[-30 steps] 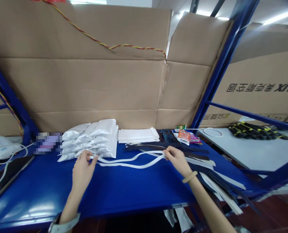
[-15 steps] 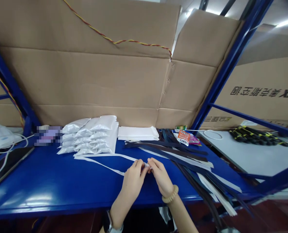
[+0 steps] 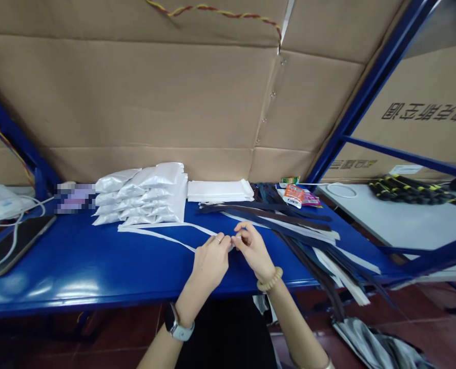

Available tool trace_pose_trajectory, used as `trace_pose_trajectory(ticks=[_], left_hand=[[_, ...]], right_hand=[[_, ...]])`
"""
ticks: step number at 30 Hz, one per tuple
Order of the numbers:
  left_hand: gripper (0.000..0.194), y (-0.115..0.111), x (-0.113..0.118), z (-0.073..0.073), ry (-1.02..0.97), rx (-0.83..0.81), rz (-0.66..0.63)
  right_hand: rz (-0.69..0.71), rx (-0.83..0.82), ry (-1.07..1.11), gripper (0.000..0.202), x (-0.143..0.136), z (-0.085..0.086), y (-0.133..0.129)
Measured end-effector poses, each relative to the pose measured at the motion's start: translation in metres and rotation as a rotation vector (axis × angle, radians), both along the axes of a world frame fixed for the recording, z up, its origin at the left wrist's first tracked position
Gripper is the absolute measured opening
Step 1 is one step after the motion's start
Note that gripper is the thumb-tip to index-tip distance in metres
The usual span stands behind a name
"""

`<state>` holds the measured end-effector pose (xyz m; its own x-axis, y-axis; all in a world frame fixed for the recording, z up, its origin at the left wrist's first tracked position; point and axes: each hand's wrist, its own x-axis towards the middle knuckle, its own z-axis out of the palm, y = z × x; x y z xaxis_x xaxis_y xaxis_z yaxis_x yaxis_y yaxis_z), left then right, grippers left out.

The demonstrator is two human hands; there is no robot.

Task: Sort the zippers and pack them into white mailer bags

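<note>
A long white zipper strip (image 3: 166,236) lies in a loop on the blue table, its ends running up to my hands. My left hand (image 3: 211,259) is closed around it near the table's front, a ring on one finger. Beside it, touching at the fingertips, my right hand (image 3: 253,248) pinches a small white part of the strip between thumb and forefinger; its other fingers are curled loosely. The fingers hide most of this piece. Right of my hands lies a spread of dark and white zipper strips (image 3: 289,225), some hanging over the front edge.
White filled bags (image 3: 143,197) are stacked at the back left, next to flat white bags (image 3: 220,190). Small snack packets (image 3: 294,195) lie at the back right. A dark tablet-like device (image 3: 16,246) with a cable sits far left. Blue posts (image 3: 377,87) and cardboard (image 3: 154,97) enclose the table.
My view has tilted down, so the table appears higher. My left hand has turned more knuckles-up, and the right hand's fingers have lifted and curled while its pinch stays near the left fingertips.
</note>
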<state>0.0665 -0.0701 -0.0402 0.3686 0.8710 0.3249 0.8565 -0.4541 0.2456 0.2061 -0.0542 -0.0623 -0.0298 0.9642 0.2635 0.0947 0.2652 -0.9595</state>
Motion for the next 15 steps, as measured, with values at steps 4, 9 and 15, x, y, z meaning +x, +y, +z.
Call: trace_pose_trajectory(ticks=[4,9,15], left_hand=[[0.023,-0.001,-0.014,0.003,0.121,0.046,0.01],[0.024,0.002,-0.061,0.005,0.144,0.014,0.155],[0.025,0.012,-0.144,0.006,0.147,0.008,0.454]], right_hand=[[-0.06,0.017,-0.024,0.022,0.006,0.002,-0.002],[-0.168,-0.003,0.003,0.028,0.043,0.003,-0.005],[-0.39,0.002,-0.092,0.037,0.109,-0.008,0.002]])
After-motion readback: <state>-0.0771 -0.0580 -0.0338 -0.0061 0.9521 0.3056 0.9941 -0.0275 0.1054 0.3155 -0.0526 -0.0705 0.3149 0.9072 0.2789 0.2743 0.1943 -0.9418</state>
